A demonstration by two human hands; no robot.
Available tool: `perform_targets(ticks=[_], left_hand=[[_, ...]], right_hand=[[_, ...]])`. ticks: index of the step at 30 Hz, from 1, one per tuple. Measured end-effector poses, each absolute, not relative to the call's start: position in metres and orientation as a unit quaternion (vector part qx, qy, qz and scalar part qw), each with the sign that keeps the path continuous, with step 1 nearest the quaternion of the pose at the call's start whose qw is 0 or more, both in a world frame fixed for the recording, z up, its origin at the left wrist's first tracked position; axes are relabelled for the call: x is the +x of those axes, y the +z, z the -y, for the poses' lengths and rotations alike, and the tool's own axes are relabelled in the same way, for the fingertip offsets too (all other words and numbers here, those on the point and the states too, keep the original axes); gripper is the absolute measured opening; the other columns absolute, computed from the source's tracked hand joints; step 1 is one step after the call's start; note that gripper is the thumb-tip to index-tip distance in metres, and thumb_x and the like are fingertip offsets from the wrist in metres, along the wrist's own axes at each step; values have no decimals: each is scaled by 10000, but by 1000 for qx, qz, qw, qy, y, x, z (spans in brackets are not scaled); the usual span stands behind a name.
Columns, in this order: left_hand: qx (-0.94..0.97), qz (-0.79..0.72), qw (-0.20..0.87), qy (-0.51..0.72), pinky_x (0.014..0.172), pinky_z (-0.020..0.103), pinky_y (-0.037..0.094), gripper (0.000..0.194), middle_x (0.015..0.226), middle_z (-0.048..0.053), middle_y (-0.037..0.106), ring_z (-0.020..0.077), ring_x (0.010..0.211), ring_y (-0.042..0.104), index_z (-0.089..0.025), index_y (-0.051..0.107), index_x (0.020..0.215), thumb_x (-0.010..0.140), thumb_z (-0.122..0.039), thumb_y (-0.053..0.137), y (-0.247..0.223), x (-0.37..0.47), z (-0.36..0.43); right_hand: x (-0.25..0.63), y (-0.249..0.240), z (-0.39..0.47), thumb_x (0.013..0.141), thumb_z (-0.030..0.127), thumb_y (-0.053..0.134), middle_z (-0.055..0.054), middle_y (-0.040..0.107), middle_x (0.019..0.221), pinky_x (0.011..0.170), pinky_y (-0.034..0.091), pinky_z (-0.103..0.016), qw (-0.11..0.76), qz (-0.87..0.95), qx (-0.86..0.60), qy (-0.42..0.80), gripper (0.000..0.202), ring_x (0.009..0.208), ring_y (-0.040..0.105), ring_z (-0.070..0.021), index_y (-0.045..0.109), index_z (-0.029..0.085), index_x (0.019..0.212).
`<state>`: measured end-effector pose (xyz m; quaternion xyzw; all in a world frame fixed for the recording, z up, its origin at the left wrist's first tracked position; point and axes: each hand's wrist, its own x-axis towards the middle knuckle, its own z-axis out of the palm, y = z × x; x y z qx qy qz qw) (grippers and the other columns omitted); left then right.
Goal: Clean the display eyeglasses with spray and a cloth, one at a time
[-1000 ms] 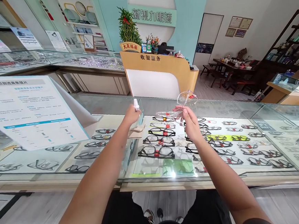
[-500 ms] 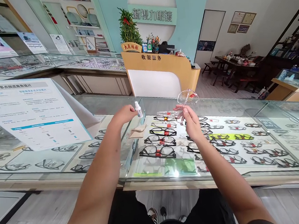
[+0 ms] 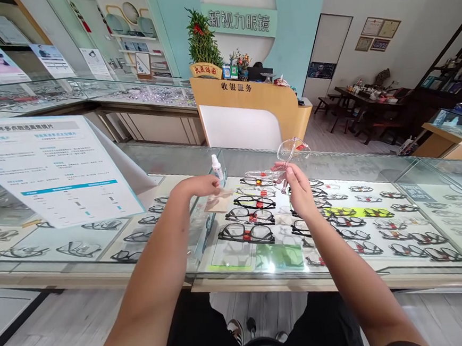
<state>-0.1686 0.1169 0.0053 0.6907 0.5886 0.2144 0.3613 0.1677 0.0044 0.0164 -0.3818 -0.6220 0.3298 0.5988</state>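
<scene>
My right hand [image 3: 298, 188] holds a pair of clear-framed eyeglasses [image 3: 293, 149] up above the glass counter, fingers closed around the folded temples. Over to the left, my left hand [image 3: 205, 185] has its fingertips pinched on the upper edge of a beige cloth [image 3: 218, 201] lying on the counter. Just behind those fingers stands a small white spray bottle [image 3: 217, 169], upright and apart from the hand. Part of the cloth's top edge is hidden by the fingers.
Beneath the glass top [image 3: 239, 271] lie rows of eyeglass frames [image 3: 247, 233]. A large printed sign [image 3: 55, 171] leans on the counter at left. Beyond are a wooden cashier desk [image 3: 244, 89] with a potted plant [image 3: 202, 42], and a dark table [image 3: 372, 95] at far right.
My left hand has let go of the spray bottle, which now stands on the counter, and has moved down to the cloth. My right hand keeps the eyeglasses nearly in place.
</scene>
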Motion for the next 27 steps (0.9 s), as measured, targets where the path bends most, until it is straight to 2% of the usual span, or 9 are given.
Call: perform_targets(ticks=[4, 8, 10, 13, 15, 17, 20, 23, 27], left_hand=[[683, -574, 401, 211, 680, 308, 468, 236, 730, 9, 666, 217, 713, 631, -235, 673, 759, 634, -346, 839, 22, -162, -110], [592, -545, 478, 351, 769, 327, 578, 364, 987, 60, 805, 243, 906, 737, -213, 774, 947, 626, -346, 882, 38, -150, -101], [517, -518, 529, 429, 734, 325, 594, 406, 959, 70, 815, 221, 833, 739, -189, 799, 984, 613, -300, 922, 44, -143, -99], [407, -465, 595, 514, 662, 305, 600, 224, 776, 31, 757, 171, 676, 688, -161, 769, 888, 705, -219, 884, 46, -128, -99], [375, -444, 616, 532, 676, 293, 617, 94, 755, 27, 749, 162, 665, 696, -158, 742, 853, 788, -174, 807, 44, -118, -101], [364, -424, 639, 530, 728, 297, 638, 48, 817, 53, 784, 171, 714, 736, -149, 750, 901, 855, -146, 738, 41, -107, -101], [347, -372, 692, 512, 860, 358, 664, 104, 901, 96, 817, 219, 826, 791, -132, 762, 993, 911, -121, 698, 36, -92, -96], [358, -333, 709, 509, 982, 427, 653, 173, 980, 110, 832, 252, 927, 811, -131, 754, 1069, 904, -91, 723, 30, -78, -87], [381, -300, 695, 531, 1029, 448, 633, 270, 1057, 97, 828, 240, 969, 804, -151, 718, 1147, 891, -102, 787, 20, -60, -77]], right_hand=[[168, 18, -4, 1116, 642, 497, -93, 805, 1263, 859, 538, -395, 596, 622, -390, 325, 502, 863, 665, -221, 744, 244, 1296], [167, 20, -1, 1117, 643, 491, -85, 812, 1242, 909, 548, -404, 597, 628, -388, 313, 502, 873, 660, -223, 745, 246, 1291], [165, 21, 0, 1119, 637, 492, -79, 814, 1239, 929, 550, -406, 596, 630, -388, 312, 495, 885, 660, -223, 748, 249, 1290], [164, 20, 2, 1127, 616, 492, -75, 815, 1260, 942, 553, -399, 591, 637, -382, 316, 478, 923, 675, -223, 751, 253, 1298], [163, 19, 3, 1134, 605, 486, -76, 816, 1266, 930, 558, -392, 583, 645, -378, 319, 476, 945, 680, -225, 751, 251, 1310], [162, 19, 4, 1137, 606, 478, -79, 810, 1270, 914, 562, -390, 572, 653, -375, 324, 485, 941, 675, -226, 752, 250, 1320], [161, 21, 5, 1134, 623, 473, -75, 806, 1262, 910, 566, -391, 560, 662, -377, 326, 500, 908, 662, -218, 763, 253, 1305], [159, 20, 5, 1121, 649, 492, -74, 809, 1240, 893, 580, -381, 536, 675, -370, 346, 506, 910, 672, -218, 783, 255, 1245], [156, 12, 1, 1115, 648, 517, -83, 800, 1237, 943, 591, -385, 489, 691, -359, 393, 492, 1048, 716, -241, 790, 254, 1228]])
